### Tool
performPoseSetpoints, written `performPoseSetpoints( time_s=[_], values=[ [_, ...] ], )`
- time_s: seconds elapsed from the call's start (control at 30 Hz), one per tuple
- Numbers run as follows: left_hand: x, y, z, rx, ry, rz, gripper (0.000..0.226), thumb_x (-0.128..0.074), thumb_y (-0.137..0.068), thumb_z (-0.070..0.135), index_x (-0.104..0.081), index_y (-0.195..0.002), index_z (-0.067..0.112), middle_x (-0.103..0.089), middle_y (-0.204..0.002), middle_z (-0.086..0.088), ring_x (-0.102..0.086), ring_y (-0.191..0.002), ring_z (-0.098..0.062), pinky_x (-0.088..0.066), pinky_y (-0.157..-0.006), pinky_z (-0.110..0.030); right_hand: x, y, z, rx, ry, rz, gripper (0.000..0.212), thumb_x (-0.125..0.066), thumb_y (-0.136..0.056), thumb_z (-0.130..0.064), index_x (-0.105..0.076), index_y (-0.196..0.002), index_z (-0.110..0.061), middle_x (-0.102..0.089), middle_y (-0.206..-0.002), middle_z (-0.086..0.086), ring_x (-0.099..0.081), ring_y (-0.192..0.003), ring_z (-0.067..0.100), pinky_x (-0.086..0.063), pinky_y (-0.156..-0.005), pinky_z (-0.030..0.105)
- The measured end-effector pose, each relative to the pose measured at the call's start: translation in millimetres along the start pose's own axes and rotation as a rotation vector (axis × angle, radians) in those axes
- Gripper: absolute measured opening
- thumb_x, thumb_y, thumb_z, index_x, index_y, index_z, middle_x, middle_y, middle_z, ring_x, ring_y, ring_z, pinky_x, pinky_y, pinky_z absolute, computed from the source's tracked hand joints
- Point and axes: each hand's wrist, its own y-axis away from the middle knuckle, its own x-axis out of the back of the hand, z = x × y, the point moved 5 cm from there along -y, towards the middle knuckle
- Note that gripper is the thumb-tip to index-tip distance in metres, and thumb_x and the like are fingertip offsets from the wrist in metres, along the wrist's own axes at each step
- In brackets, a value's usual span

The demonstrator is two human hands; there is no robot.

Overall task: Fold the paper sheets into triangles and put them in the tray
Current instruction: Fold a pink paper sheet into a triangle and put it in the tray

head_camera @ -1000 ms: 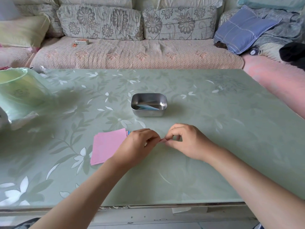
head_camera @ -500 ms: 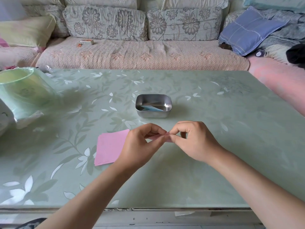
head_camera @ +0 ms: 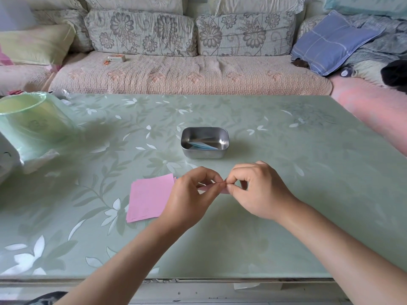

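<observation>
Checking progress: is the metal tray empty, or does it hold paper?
Not empty. The metal tray holds light blue folded paper lying on its bottom; how many pieces cannot be told.

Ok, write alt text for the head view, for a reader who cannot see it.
A person's left hand and right hand pinch a pink paper sheet between them over a green floral table. A stack of pink sheets lies beside the left hand, and the steel tray beyond holds folded light-blue paper. A floral sofa stands behind.
</observation>
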Motion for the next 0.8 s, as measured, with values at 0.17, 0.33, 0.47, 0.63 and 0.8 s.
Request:
performPoseSetpoints(
  time_s=[0.17, 0.33, 0.47, 0.63, 0.8],
  values=[
    [-0.5, -2.2, 4.6, -0.083, -0.063, -0.04, 0.02, -0.069, -0.089, 0.016, -0.062, -0.091, 0.034, -0.066, -0.085, 0.014, -0.065, -0.078, -0.012, -0.052, -0.075, -0.019, 0.0, -0.9, -0.3, -0.009, -0.003, -0.008, 0.016, -0.075, -0.082, -0.022, -0.067, -0.069, -0.026, -0.053, -0.063, -0.019, -0.048, -0.058, 0.012, -0.035, -0.074, 0.026],
    [6.4, -7.9, 13.6, -0.281, -0.298, -0.15, 0.007, -0.071, -0.089, 0.015, -0.07, -0.093, 0.021, -0.064, -0.083, 0.013, -0.064, -0.077, -0.008, -0.054, -0.073, -0.024, -3.8, -0.9, -0.3, -0.004, 0.028, -0.076, 0.017, -0.075, -0.084, -0.026, -0.067, -0.071, -0.031, -0.046, -0.057, -0.026, -0.049, -0.063, -0.001, -0.03, -0.074, 0.016],
    [6.7, -7.8, 16.2, -0.299, -0.431, -0.24, 0.003, -0.063, -0.092, 0.023, -0.064, -0.095, 0.026, -0.058, -0.086, 0.016, -0.06, -0.079, -0.005, -0.052, -0.07, -0.029, -5.8, -1.6, -1.7, 0.0, 0.009, -0.118, 0.007, -0.074, -0.086, -0.03, -0.073, -0.078, -0.03, -0.054, -0.063, -0.025, -0.049, -0.064, 0.0, -0.033, -0.075, 0.022],
    [13.5, -9.0, 24.9, -0.315, -0.513, -0.253, 0.011, -0.054, -0.089, 0.032, -0.061, -0.089, 0.024, -0.058, -0.083, 0.015, -0.06, -0.073, -0.006, -0.05, -0.065, -0.028, -5.1, -4.2, -6.3, 0.002, -0.068, -0.104, 0.007, -0.072, -0.087, -0.028, -0.074, -0.08, -0.028, -0.061, -0.071, -0.027, -0.054, -0.065, 0.005, -0.033, -0.074, 0.018],
    [13.9, -7.8, 30.1, -0.339, -0.54, -0.276, 0.004, -0.064, -0.086, 0.02, -0.068, -0.084, 0.02, -0.06, -0.076, 0.011, -0.06, -0.067, -0.008, -0.051, -0.064, -0.032, -6.9, -3.4, -10.0, 0.016, 0.006, -0.146, 0.007, -0.073, -0.088, -0.028, -0.076, -0.081, -0.026, -0.051, -0.063, -0.03, -0.051, -0.07, -0.007, -0.029, -0.079, 0.012]
  ],
)
